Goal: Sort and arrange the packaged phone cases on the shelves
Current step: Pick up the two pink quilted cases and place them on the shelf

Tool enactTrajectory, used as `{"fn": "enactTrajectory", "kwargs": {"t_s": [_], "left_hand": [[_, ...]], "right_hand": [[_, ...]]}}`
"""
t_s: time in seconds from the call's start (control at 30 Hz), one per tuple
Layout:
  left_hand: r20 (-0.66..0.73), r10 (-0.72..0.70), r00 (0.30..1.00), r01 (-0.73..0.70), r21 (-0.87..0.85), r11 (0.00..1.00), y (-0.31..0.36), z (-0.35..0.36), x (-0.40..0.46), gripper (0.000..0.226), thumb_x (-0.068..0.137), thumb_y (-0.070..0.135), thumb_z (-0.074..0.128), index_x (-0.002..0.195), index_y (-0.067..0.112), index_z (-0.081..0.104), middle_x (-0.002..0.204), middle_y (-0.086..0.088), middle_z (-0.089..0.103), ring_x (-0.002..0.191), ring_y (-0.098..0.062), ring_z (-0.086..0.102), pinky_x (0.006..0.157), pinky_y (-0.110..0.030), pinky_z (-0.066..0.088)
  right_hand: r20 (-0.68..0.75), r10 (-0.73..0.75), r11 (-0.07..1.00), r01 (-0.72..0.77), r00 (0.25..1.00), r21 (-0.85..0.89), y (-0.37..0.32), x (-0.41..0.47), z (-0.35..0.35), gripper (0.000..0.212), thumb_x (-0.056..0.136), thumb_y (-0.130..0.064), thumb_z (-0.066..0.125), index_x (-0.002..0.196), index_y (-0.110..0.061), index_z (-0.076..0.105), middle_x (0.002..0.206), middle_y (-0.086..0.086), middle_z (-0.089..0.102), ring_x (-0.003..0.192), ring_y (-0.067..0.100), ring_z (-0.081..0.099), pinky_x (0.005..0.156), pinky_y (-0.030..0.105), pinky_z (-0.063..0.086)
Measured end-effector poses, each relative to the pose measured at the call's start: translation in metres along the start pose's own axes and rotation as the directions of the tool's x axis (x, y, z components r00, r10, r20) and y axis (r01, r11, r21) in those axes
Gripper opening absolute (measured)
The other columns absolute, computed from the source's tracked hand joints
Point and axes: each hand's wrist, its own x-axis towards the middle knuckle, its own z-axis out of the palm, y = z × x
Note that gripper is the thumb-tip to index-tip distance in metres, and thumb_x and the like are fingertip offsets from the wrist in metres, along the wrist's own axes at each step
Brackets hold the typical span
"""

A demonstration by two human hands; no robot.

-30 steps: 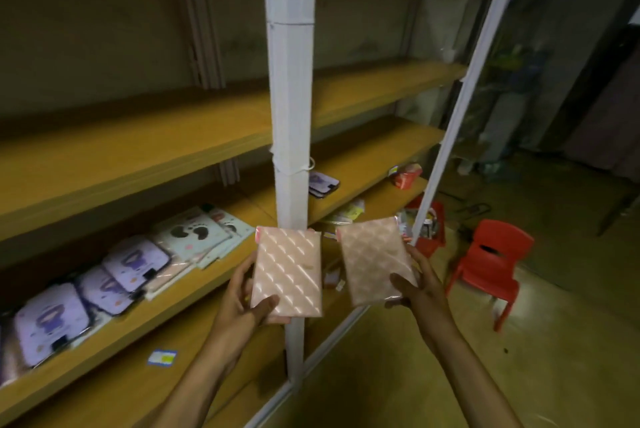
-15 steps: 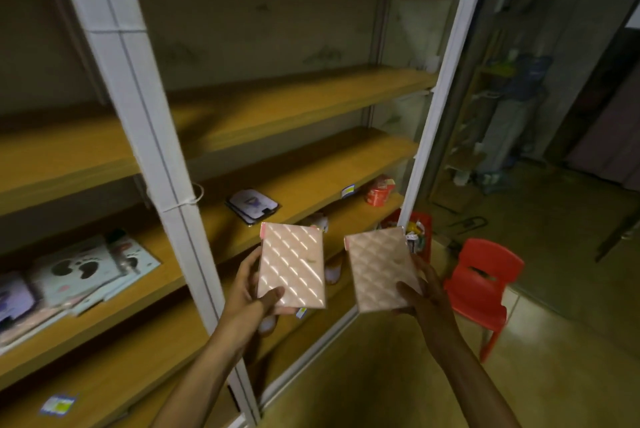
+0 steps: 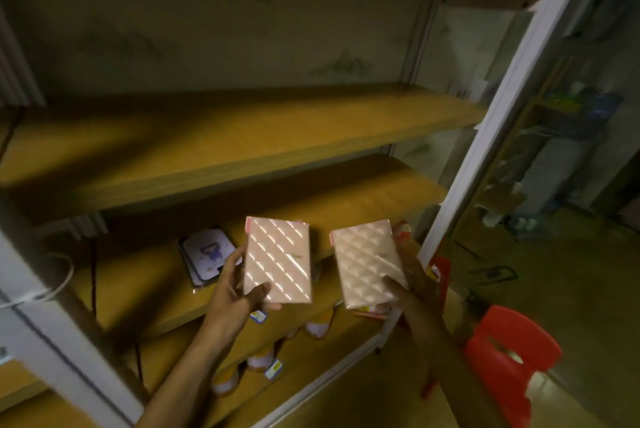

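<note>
I hold two pink quilted packaged phone cases upright in front of the wooden shelves. My left hand (image 3: 232, 291) grips the left pink case (image 3: 278, 259) by its lower left corner, thumb on the front. My right hand (image 3: 414, 284) grips the right pink case (image 3: 365, 263) along its right edge, with more packages stacked behind it. A small stack of packaged cases with a purple print (image 3: 204, 256) lies on the middle shelf (image 3: 346, 199), just left of my left hand.
A bare wooden shelf (image 3: 242, 137) runs above. White uprights stand at left (image 3: 52, 341) and right (image 3: 485, 137). Several packages and small labels lie on the lower shelf (image 3: 263, 358). A red plastic chair (image 3: 509, 362) stands on the floor at right.
My view has swung right along the shelving, so the left upright and the purple-print cases slid left. Both hands keep the pink cases side by side, slightly farther apart.
</note>
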Motion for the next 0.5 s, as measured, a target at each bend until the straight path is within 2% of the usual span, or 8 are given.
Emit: {"fn": "enactTrajectory", "kwargs": {"t_s": [0.03,0.07,0.13,0.2,0.23,0.3,0.37,0.5], "left_hand": [[-0.022,-0.004,1.000,0.004,0.000,1.000,0.001,0.004,0.010,0.070,0.081,-0.006,0.066,0.138,0.027,0.041,0.127,-0.007,0.059,0.099,-0.014,0.066,0.063,-0.021,0.057],[-0.046,-0.008,0.999,0.009,0.018,1.000,0.004,0.008,0.021,0.071,0.082,-0.005,0.066,0.138,0.028,0.040,0.126,-0.009,0.059,0.097,-0.015,0.067,0.063,-0.024,0.058],[-0.104,-0.008,0.995,0.011,0.027,1.000,0.006,0.014,0.037,0.074,0.082,-0.004,0.067,0.141,0.029,0.038,0.129,-0.012,0.059,0.106,-0.024,0.065,0.077,-0.040,0.060],[-0.127,-0.022,0.992,0.026,0.029,0.999,0.007,0.017,0.048,0.075,0.082,-0.003,0.067,0.142,0.030,0.036,0.134,-0.012,0.055,0.113,-0.030,0.060,0.088,-0.052,0.055],[-0.149,-0.033,0.988,0.038,0.033,0.999,0.008,0.020,0.054,0.076,0.082,-0.003,0.067,0.142,0.030,0.035,0.134,-0.011,0.054,0.112,-0.028,0.060,0.085,-0.050,0.056],[-0.200,-0.055,0.978,0.058,0.008,0.998,0.009,0.026,0.063,0.076,0.082,-0.001,0.067,0.141,0.033,0.035,0.132,-0.006,0.053,0.108,-0.022,0.060,0.069,-0.033,0.060],[-0.260,-0.055,0.964,0.058,0.006,0.998,0.005,0.030,0.071,0.074,0.082,0.002,0.067,0.137,0.040,0.036,0.130,-0.004,0.052,0.107,-0.017,0.060,0.063,-0.025,0.058],[-0.394,-0.055,0.917,0.058,-0.005,0.998,-0.007,0.043,0.083,0.075,0.082,-0.001,0.068,0.135,0.043,0.038,0.135,-0.008,0.052,0.114,-0.028,0.058,0.080,-0.045,0.058]], "right_hand": [[-0.005,-0.019,0.999,0.019,1.000,-0.046,-0.002,0.017,0.001,0.054,0.087,-0.006,0.064,0.132,-0.032,0.049,0.128,-0.012,0.052,0.099,-0.003,0.062,0.062,0.016,0.055],[0.010,-0.028,0.994,0.029,1.000,-0.106,0.000,0.033,0.001,0.054,0.088,-0.005,0.063,0.132,-0.031,0.048,0.130,-0.010,0.051,0.106,0.002,0.058,0.065,0.013,0.053],[0.056,-0.024,0.984,0.034,0.998,-0.173,-0.001,0.072,0.006,0.053,0.088,-0.005,0.063,0.131,-0.032,0.048,0.131,-0.007,0.050,0.115,0.013,0.052,0.071,0.014,0.050],[0.113,0.007,0.985,0.013,0.994,-0.174,0.004,0.106,0.013,0.054,0.087,-0.008,0.064,0.130,-0.036,0.048,0.131,-0.009,0.052,0.115,0.013,0.054,0.074,0.020,0.051],[0.157,0.029,0.989,-0.006,0.987,-0.150,0.008,0.120,0.015,0.054,0.087,-0.008,0.065,0.130,-0.037,0.048,0.129,-0.010,0.055,0.111,0.010,0.057,0.073,0.023,0.054],[0.212,0.049,0.993,-0.024,0.976,-0.118,0.013,0.148,0.024,0.055,0.086,-0.004,0.065,0.128,-0.037,0.049,0.124,-0.010,0.059,0.103,0.005,0.062,0.067,0.025,0.057],[0.267,0.062,0.995,-0.039,0.962,-0.089,0.020,0.178,0.035,0.054,0.087,0.002,0.062,0.125,-0.035,0.049,0.123,-0.005,0.060,0.103,0.008,0.063,0.068,0.024,0.057],[0.378,0.126,0.991,-0.098,0.917,-0.093,0.032,0.221,0.051,0.054,0.089,0.006,0.058,0.124,-0.033,0.045,0.118,-0.017,0.053,0.099,0.011,0.061,0.056,0.028,0.059]]}}
